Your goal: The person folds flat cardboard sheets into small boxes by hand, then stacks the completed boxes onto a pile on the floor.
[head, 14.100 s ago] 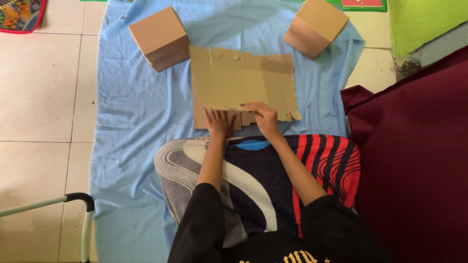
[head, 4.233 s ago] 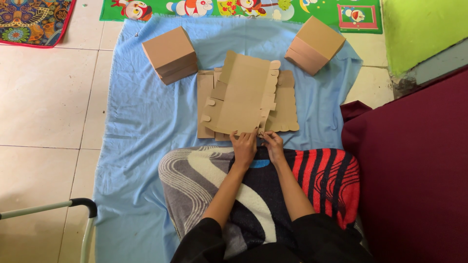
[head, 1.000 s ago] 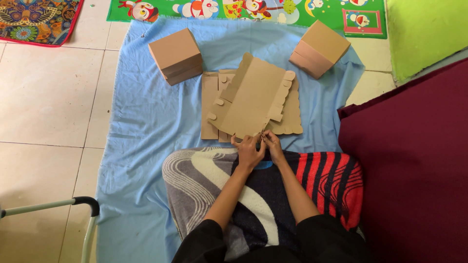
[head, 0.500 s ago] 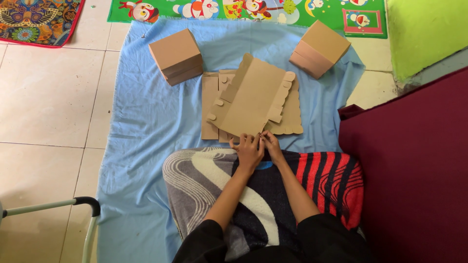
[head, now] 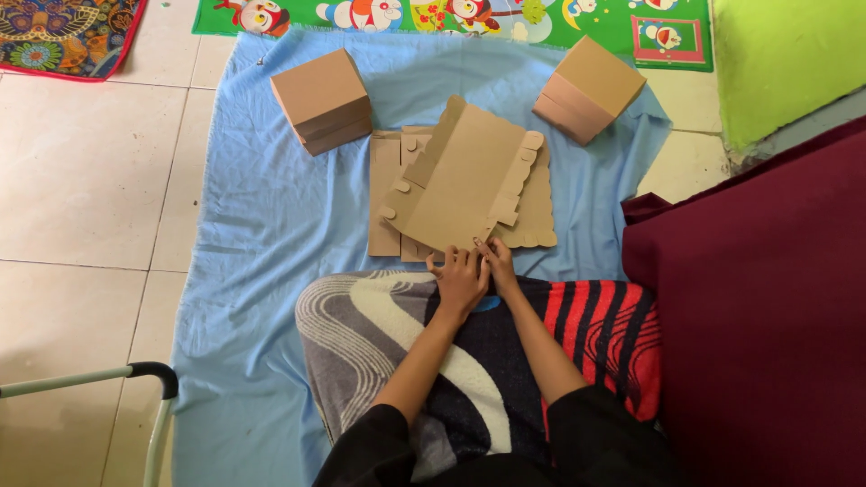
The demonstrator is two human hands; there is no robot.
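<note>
Cardboard sheet (head: 465, 180), one tilted atop a flat pile, pinched by both hands' (head: 460, 278) grip; two boxes (head: 322, 99) beyond.

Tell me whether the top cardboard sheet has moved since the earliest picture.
Yes. The top cardboard sheet then lay square; now it sits turned at an angle across the flat stack beneath it.
</note>
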